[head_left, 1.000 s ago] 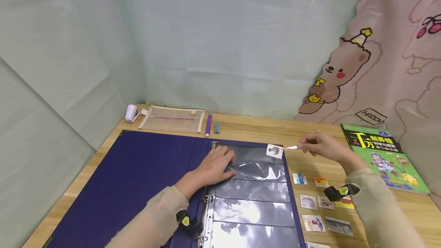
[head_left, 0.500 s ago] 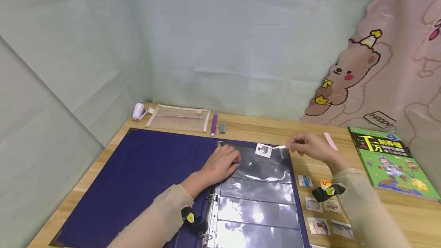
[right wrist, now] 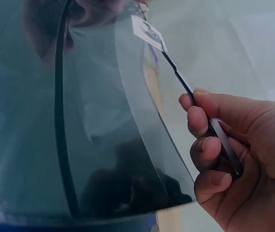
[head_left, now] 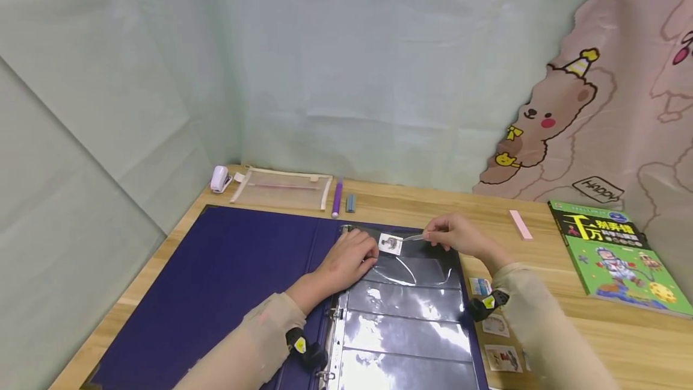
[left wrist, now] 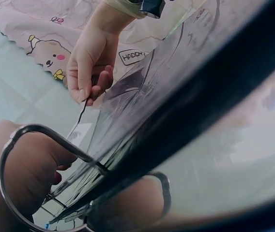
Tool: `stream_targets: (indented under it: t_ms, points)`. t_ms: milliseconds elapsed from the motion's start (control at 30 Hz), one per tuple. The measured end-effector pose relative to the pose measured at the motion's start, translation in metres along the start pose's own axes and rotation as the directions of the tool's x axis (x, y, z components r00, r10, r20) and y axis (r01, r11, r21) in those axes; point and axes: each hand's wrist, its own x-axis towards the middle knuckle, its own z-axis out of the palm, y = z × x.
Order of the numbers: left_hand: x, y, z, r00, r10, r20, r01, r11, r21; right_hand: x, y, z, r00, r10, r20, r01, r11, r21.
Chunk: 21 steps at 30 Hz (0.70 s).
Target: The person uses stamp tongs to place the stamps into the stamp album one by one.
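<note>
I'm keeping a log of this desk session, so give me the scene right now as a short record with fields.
right hand: holds tweezers in its fingers
tweezers: tips grip a white picture stamp
stamp position: at the top pocket row; insertion unclear
left hand: rests near the top ring
binder: navy, open, clear pocket page
behind binder: mesh pouch, purple marker
far right: green book

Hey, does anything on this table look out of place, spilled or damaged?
Nothing looks spilled or damaged near the stamp. The pink strip lies slanted by itself between the binder and the green book, mildly untidy at most. The white patches on the clear page look like glare.
</note>
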Motion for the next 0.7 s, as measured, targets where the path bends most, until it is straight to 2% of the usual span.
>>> stream_targets:
  t_ms: [333, 700]
  points:
    - [0.000, -0.001, 0.001, 0.998, 0.033, -0.061, -0.034, 0.999, -0.023, 0.007, -0.008, 0.013, 0.997, -0.073, 0.028, 0.074, 0.997, -0.016]
    - [0.000, -0.002, 0.002, 0.992, 0.059, -0.112, -0.061, 0.998, -0.016, 0.014, -0.007, 0.021, 0.993, -0.090, 0.070, 0.092, 0.995, -0.023]
